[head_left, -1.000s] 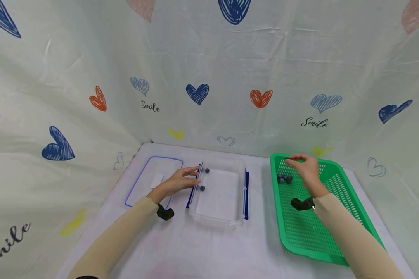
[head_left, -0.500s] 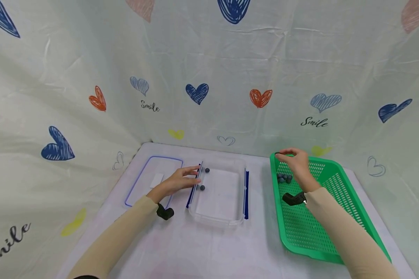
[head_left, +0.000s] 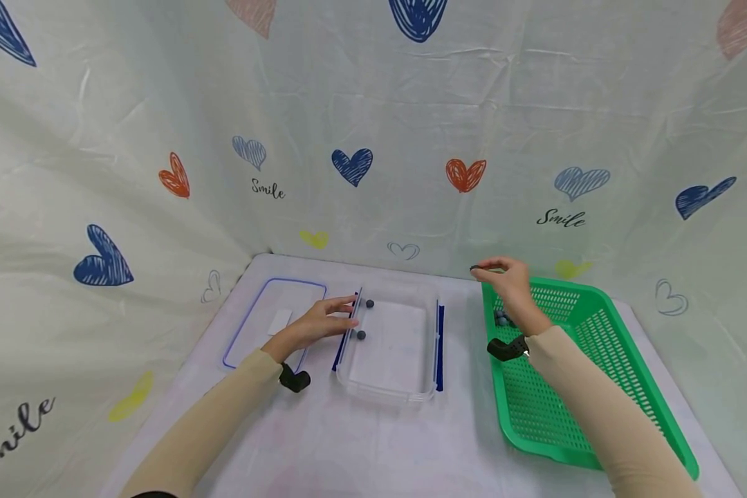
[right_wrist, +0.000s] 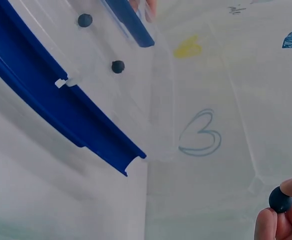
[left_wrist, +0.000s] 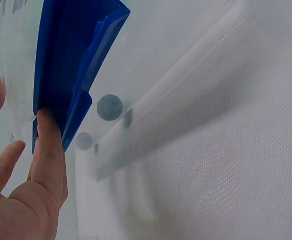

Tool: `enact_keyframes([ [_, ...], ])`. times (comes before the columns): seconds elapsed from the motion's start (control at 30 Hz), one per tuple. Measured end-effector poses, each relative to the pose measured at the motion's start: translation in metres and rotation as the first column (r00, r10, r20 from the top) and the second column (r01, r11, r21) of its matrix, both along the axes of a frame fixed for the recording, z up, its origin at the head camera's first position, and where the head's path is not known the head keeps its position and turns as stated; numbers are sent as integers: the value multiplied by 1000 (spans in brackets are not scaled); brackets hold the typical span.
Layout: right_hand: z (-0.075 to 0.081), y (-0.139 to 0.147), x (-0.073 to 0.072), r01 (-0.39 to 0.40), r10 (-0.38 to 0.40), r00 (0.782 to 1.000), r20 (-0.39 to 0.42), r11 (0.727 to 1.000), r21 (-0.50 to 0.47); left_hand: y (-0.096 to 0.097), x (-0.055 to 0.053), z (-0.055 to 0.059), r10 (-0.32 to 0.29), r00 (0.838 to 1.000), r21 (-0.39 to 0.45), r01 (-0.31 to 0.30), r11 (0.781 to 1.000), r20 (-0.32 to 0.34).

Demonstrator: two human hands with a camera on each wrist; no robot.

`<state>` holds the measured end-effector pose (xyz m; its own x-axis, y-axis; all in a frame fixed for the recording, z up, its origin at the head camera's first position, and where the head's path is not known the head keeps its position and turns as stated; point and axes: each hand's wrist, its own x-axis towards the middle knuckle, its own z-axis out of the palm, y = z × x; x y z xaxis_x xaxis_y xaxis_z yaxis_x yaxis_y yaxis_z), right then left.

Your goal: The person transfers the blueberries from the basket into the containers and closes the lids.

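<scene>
My right hand (head_left: pixel 507 283) is raised over the far left corner of a green basket (head_left: pixel 501 415). Between its thumb and fingertips it pinches one blueberry (right_wrist: pixel 281 200), clearest in the right wrist view. More blueberries (head_left: pixel 502 317) lie in the basket, partly covered by the hand. My left hand (head_left: pixel 316 324) rests with spread, fairly straight fingers against the left side of a clear plastic container (head_left: pixel 386 397), touching its blue latch flap (left_wrist: pixel 61 65). Inside the container are two blueberries, one nearer (head_left: pixel 361 335) and one farther back (head_left: pixel 370 303).
Left of the container lies a clear lid (head_left: pixel 249 315) with a blue rim, partly under the left arm. Another blue flap (head_left: pixel 439 353) sticks out on the container's right side. A white cloth (head_left: pixel 404 449) covers the table, and a heart-printed curtain (head_left: pixel 411 104) hangs behind.
My right hand has moved left and slightly up with the blueberry, from above the basket's inside to beyond its far left corner. The left hand and container stay put.
</scene>
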<state>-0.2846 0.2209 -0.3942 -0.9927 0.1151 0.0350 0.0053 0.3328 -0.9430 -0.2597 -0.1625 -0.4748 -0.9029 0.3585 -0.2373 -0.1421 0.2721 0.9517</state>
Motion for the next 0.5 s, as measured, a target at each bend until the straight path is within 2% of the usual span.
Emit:
enact_keyframes([
  [0.1,1,-8,-1,10,-10,1000,-3,1000,11,0,0,0,4,1000,3,-4,1000,6],
  [0.5,0,-36,-9,-34,34,999,13,999,17,-1,-1,-1,-7,1000,9,7,1000,4],
])
